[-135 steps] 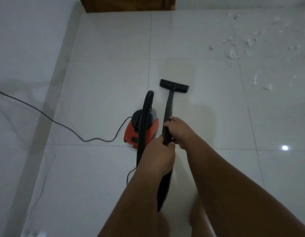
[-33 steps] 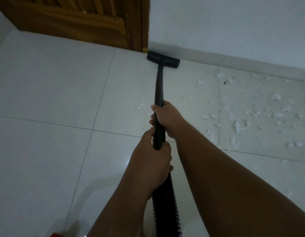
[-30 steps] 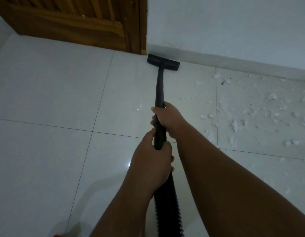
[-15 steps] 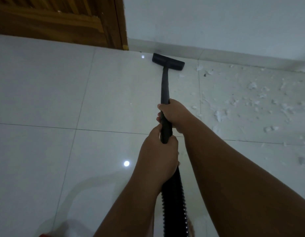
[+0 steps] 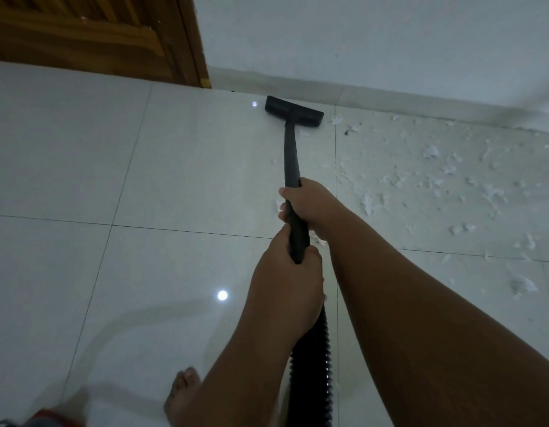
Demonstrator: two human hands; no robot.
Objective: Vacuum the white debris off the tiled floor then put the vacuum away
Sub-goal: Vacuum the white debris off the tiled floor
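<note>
Vacuum wand [image 5: 290,155] ends in a flat rectangular nozzle [image 5: 293,114]

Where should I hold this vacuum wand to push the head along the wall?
Grip the smooth rigid wand from above, just ahead of the ribbed hose, right hand forward, left hand behind, as now. It slopes down to the floor head, so wrapping from the top probably steers it best.

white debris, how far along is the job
Early. The tiles left of the nozzle look clear. The left hand and right hand hold the wand, nozzle by the wall. Much white debris covers the tiles to its right; that and putting the vacuum away remain.
</note>
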